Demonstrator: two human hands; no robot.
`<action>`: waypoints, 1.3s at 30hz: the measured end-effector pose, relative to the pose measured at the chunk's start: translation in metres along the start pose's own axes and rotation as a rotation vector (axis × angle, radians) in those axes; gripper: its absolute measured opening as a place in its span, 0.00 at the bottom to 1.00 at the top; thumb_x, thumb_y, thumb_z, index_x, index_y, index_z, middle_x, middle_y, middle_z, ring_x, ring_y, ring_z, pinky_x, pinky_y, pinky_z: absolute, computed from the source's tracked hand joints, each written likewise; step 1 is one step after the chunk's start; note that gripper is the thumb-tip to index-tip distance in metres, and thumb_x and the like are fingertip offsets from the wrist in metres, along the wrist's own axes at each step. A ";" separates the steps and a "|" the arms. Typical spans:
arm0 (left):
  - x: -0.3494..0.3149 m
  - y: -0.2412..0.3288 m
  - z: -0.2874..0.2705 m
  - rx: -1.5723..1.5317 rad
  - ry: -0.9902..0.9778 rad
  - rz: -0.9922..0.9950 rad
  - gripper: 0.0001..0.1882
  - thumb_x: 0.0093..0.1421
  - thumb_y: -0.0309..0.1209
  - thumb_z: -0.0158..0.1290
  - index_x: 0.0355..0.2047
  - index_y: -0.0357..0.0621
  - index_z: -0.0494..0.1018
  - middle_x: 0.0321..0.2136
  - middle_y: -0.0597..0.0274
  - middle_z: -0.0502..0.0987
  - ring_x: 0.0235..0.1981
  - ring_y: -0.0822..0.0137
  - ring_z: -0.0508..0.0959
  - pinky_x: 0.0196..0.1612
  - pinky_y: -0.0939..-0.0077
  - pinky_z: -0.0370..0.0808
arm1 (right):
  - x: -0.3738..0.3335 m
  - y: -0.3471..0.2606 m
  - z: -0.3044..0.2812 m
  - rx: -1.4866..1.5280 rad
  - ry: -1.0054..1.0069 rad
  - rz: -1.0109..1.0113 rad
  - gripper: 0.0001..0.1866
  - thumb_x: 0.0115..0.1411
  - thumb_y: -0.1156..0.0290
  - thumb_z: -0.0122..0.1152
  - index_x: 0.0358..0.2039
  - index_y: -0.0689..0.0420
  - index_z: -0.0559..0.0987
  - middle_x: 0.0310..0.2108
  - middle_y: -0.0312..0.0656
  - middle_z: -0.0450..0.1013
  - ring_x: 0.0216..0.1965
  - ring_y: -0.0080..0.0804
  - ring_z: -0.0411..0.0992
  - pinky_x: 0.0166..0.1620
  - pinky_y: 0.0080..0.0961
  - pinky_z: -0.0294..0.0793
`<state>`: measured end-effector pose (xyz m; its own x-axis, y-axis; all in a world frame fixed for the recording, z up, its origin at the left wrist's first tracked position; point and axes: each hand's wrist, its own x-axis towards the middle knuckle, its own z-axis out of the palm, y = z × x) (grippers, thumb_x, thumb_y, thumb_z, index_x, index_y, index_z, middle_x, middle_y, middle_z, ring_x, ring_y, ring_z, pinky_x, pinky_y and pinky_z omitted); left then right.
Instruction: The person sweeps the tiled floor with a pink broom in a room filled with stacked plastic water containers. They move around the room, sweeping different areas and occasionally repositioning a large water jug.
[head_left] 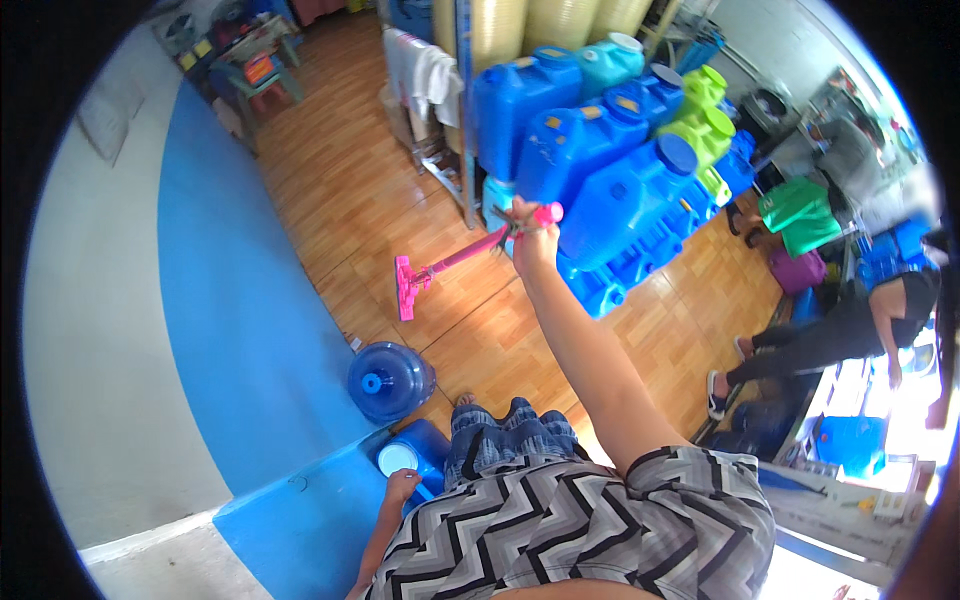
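Observation:
My right arm reaches forward, and my right hand (536, 243) is closed round the upper end of a pink long-handled floor mop (460, 258). Its flat, narrow pink head lies toward the left, over the wood-look floor. Some dark strands show beside those fingers; what they are I cannot make out. Low at my left side, my left hand (403, 485) is closed at the top of a blue water container (428, 447) with a white round lid. Just beyond that container stands a clear blue round water bottle (393, 382), against the blue-painted wall.
Stacked blue and green water jugs (625, 200) fill the middle right, beside a metal rack (465, 120) with a white cloth (425, 75). A person in dark clothes (830, 335) stands at right, another person with a green cloth (800, 215) farther back. A cluttered small table (255, 65) stands far left.

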<state>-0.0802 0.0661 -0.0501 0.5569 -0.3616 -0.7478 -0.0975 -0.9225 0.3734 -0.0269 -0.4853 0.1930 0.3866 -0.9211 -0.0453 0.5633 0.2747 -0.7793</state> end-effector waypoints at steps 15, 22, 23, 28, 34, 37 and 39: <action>-0.014 0.119 0.047 0.176 -0.181 0.248 0.19 0.47 0.39 0.59 0.36 0.40 0.77 0.30 0.53 0.79 0.32 0.62 0.78 0.37 0.72 0.73 | -0.230 -0.055 -0.236 -0.391 -0.419 1.048 0.33 0.51 0.77 0.57 0.58 0.49 0.61 0.40 0.45 0.71 0.36 0.35 0.73 0.33 0.31 0.76; -0.051 0.206 0.073 0.277 -0.210 0.515 0.20 0.49 0.39 0.58 0.39 0.39 0.75 0.33 0.51 0.78 0.35 0.58 0.78 0.40 0.70 0.72 | -0.260 -0.037 -0.370 -1.215 -0.588 0.701 0.19 0.52 0.67 0.53 0.46 0.55 0.71 0.29 0.48 0.72 0.30 0.37 0.72 0.32 0.33 0.72; -0.056 0.214 0.078 0.293 -0.203 0.520 0.20 0.49 0.39 0.57 0.39 0.40 0.75 0.33 0.51 0.78 0.36 0.58 0.78 0.40 0.70 0.73 | -0.275 -0.051 -0.413 -1.290 -0.653 0.525 0.20 0.52 0.67 0.54 0.46 0.55 0.71 0.28 0.48 0.72 0.30 0.39 0.72 0.33 0.34 0.70; -0.074 0.233 0.095 0.356 -0.210 0.550 0.20 0.49 0.38 0.58 0.40 0.40 0.75 0.33 0.52 0.78 0.36 0.60 0.78 0.40 0.71 0.73 | -0.418 -0.205 -0.607 -1.544 -0.482 1.001 0.17 0.56 0.61 0.50 0.45 0.52 0.74 0.25 0.40 0.74 0.24 0.27 0.72 0.29 0.28 0.71; -0.077 0.234 0.125 0.398 -0.328 0.517 0.20 0.48 0.39 0.58 0.40 0.42 0.74 0.35 0.52 0.78 0.38 0.59 0.78 0.41 0.70 0.73 | -0.609 -0.380 -0.650 -1.441 0.210 1.580 0.11 0.38 0.69 0.66 0.23 0.60 0.78 0.14 0.42 0.71 0.15 0.31 0.71 0.17 0.27 0.69; -0.078 0.235 0.142 0.378 -0.357 0.556 0.21 0.48 0.40 0.58 0.40 0.42 0.74 0.35 0.53 0.78 0.37 0.59 0.77 0.41 0.70 0.73 | -0.651 -0.380 -0.633 -2.040 0.233 1.241 0.17 0.32 0.56 0.68 0.24 0.52 0.81 0.21 0.44 0.75 0.27 0.40 0.75 0.32 0.33 0.75; -0.075 0.239 0.150 0.394 -0.353 0.585 0.21 0.48 0.40 0.58 0.40 0.42 0.74 0.35 0.53 0.78 0.37 0.59 0.77 0.41 0.70 0.73 | -0.656 -0.374 -0.625 -1.985 0.279 1.175 0.18 0.33 0.52 0.66 0.24 0.49 0.81 0.25 0.43 0.76 0.33 0.41 0.75 0.40 0.36 0.73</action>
<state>-0.2690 -0.1471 0.0132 0.0368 -0.7639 -0.6443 -0.6155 -0.5252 0.5876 -0.9474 -0.1561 0.1231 -0.2737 -0.6729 -0.6872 -0.9615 0.1742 0.2124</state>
